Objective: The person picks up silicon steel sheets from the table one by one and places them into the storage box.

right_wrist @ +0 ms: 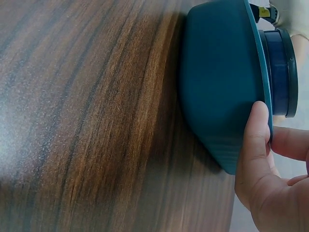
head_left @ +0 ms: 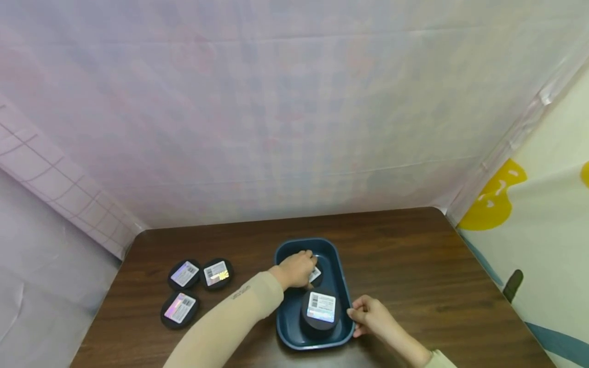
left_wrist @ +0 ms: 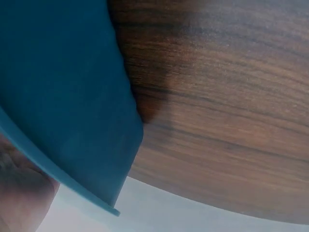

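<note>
A dark blue tray (head_left: 282, 327) stands on the table, its outer wall (left_wrist: 72, 96) filling much of the left wrist view. My left hand (head_left: 298, 268) reaches over its left rim, fingers curled round a black round container (head_left: 315, 277) with a white label, partly hidden. Nearer the front of the tray sits another black round container (head_left: 320, 312), seemingly stacked on one beneath; its edge (right_wrist: 284, 72) rises above the rim in the right wrist view. With thumb and finger, my right hand (head_left: 371, 318) pinches the tray's right rim near the front corner.
Left of the tray lie three black round containers with shiny labels: one at the back left (head_left: 184, 274), one beside it (head_left: 216, 273) and one nearer the front (head_left: 180, 309). The brown wooden table (head_left: 414, 266) meets a pale curtain (head_left: 294, 128) at the back.
</note>
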Tool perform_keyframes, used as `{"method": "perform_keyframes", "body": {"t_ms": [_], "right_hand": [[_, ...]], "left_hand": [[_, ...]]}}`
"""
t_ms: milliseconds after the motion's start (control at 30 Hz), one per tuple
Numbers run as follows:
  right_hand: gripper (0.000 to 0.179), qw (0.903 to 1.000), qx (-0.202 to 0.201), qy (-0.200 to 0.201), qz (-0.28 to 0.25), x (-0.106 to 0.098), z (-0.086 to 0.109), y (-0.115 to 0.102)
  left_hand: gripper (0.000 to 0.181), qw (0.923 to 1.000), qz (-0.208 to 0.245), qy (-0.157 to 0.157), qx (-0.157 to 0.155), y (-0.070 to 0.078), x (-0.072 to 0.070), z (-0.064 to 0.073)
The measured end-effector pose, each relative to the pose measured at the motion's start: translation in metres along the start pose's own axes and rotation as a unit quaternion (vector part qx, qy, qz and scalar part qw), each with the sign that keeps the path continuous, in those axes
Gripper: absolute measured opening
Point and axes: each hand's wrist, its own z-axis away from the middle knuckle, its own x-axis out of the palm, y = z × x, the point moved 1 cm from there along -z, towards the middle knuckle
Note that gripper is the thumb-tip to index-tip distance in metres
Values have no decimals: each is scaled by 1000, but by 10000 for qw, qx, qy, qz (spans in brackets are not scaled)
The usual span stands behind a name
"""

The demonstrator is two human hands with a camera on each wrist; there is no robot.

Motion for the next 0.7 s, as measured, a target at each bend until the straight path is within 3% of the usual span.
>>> {"method": "perform_keyframes", "body": {"t_ms": [433,700], "right_hand": [[22,10000,9,32,82,0,-2,1],[21,10000,16,35,53,1,-2,3]], "left_hand": [[73,9997,88,205,-99,-1,6,5],[75,9993,-161,323,-24,0,13,7]]}}
